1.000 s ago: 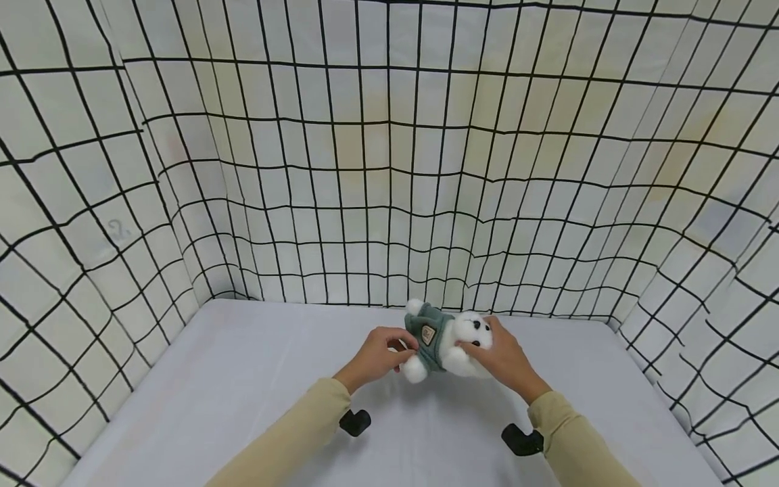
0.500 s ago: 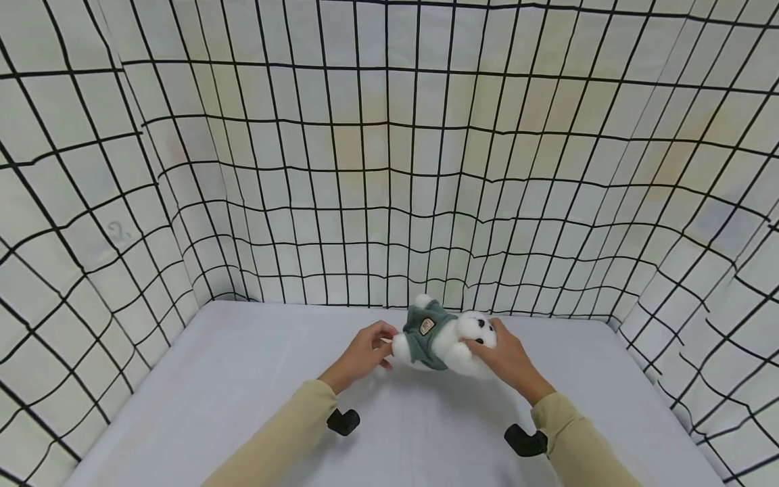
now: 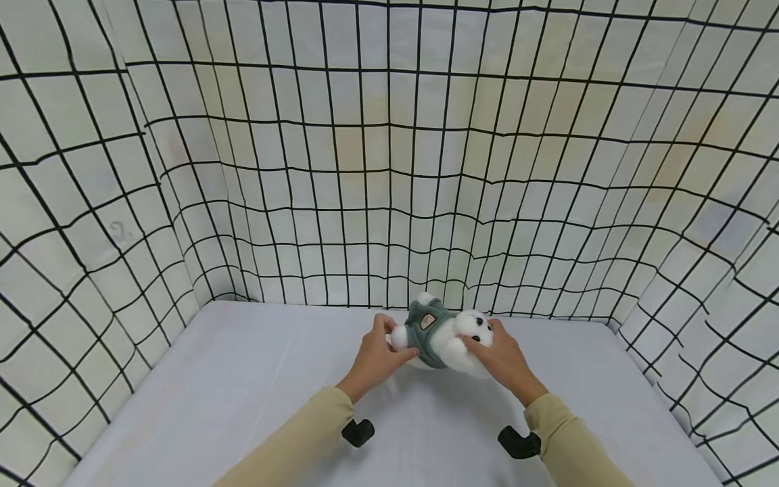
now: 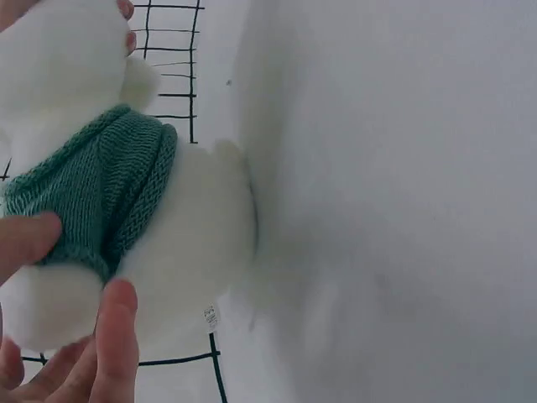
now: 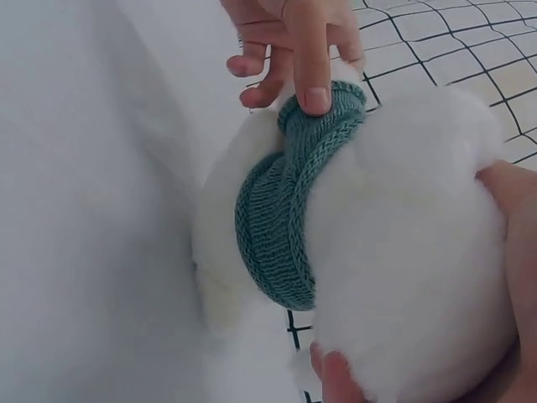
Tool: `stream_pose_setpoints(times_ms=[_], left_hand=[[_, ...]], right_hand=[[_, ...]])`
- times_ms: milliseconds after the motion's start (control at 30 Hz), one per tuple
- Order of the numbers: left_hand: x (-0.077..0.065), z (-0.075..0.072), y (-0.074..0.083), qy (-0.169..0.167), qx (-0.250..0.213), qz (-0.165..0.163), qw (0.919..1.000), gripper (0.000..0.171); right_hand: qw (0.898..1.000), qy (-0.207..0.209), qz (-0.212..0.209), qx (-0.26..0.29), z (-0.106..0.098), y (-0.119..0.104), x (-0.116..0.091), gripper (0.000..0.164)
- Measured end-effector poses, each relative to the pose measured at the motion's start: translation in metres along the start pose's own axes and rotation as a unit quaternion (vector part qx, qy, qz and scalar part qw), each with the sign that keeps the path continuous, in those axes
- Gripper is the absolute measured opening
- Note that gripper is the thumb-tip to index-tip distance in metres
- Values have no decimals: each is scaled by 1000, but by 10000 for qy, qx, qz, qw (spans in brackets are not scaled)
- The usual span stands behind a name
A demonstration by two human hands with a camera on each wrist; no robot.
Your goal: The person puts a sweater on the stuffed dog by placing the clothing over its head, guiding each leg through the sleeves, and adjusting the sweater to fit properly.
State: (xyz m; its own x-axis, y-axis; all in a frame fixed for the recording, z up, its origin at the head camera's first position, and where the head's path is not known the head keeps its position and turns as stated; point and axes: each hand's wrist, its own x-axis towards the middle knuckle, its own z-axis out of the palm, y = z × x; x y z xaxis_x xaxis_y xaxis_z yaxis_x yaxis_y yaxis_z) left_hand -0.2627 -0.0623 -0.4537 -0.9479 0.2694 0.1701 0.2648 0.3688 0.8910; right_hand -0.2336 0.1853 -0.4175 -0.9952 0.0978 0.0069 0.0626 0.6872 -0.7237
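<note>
A white plush bear [image 3: 453, 341] in a green knitted sweater [image 4: 101, 176] is held on its side over the far part of the table, its dark-eyed head to the right. My right hand [image 3: 510, 357] grips the head [image 5: 411, 252], thumb in front and fingers around it. At the other end, my left hand [image 3: 374, 355] holds the white limb and sweater edge; its thumb lies on the knit and its fingers reach round the limb. A small patch is on the sweater's front. In the left wrist view a white tag [image 4: 211, 317] shows beside the body.
A white-covered table [image 3: 255, 379] lies below both hands. Black netting [image 3: 389, 169] over pale walls rises at the back and both sides, with the bear near the back edge. Black wrist mounts [image 3: 358, 433] hang beneath both forearms.
My left hand drew left off the lower limb, then came back and took hold of the limb and sweater edge. The bear tilted slightly. My right hand kept its grip on the head.
</note>
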Motion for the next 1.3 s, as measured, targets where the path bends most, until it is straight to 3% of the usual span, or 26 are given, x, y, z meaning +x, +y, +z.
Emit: stream_pose_setpoints(times_ms=[67, 133, 267, 333, 567, 700, 800, 900, 1000, 1133, 1300], left_hand=[[-1, 4, 3, 658, 639, 276, 9954, 48], [-2, 6, 4, 1073, 1155, 533, 9860, 40], [-3, 11, 5, 1481, 1747, 1004, 9682, 24], [-2, 12, 6, 1526, 1824, 1081, 9653, 18], [3, 2, -1, 1567, 1861, 1139, 9632, 10], [5, -7, -8, 1273, 1628, 1108, 9721, 13], [5, -9, -10, 759, 1257, 1045, 9836, 28], [4, -10, -9, 448, 1062, 979, 9885, 54], [4, -9, -6, 501, 1143, 985, 9873, 65], [3, -4, -3, 786, 1296, 1058, 9828, 62], [-1, 4, 5, 601, 1227, 1290, 9822, 56]], right_hand=[[10000, 33, 82, 36, 0, 0, -1, 64], [9998, 45, 157, 74, 0, 0, -2, 64], [9997, 6, 178, 135, 0, -2, -2, 65], [9997, -6, 180, 172, 0, -3, -1, 66], [9998, -80, 115, 113, 0, -3, 0, 67], [9998, -126, 118, 86, -2, 0, 0, 65], [9996, -174, 170, 145, -3, -1, 0, 67], [9986, -243, 283, 369, -4, -3, 0, 74], [9968, -305, 373, 644, -5, -5, 1, 83], [9952, -374, 288, 855, -5, -7, 4, 88], [9935, -681, -194, 887, -1, -5, 7, 97]])
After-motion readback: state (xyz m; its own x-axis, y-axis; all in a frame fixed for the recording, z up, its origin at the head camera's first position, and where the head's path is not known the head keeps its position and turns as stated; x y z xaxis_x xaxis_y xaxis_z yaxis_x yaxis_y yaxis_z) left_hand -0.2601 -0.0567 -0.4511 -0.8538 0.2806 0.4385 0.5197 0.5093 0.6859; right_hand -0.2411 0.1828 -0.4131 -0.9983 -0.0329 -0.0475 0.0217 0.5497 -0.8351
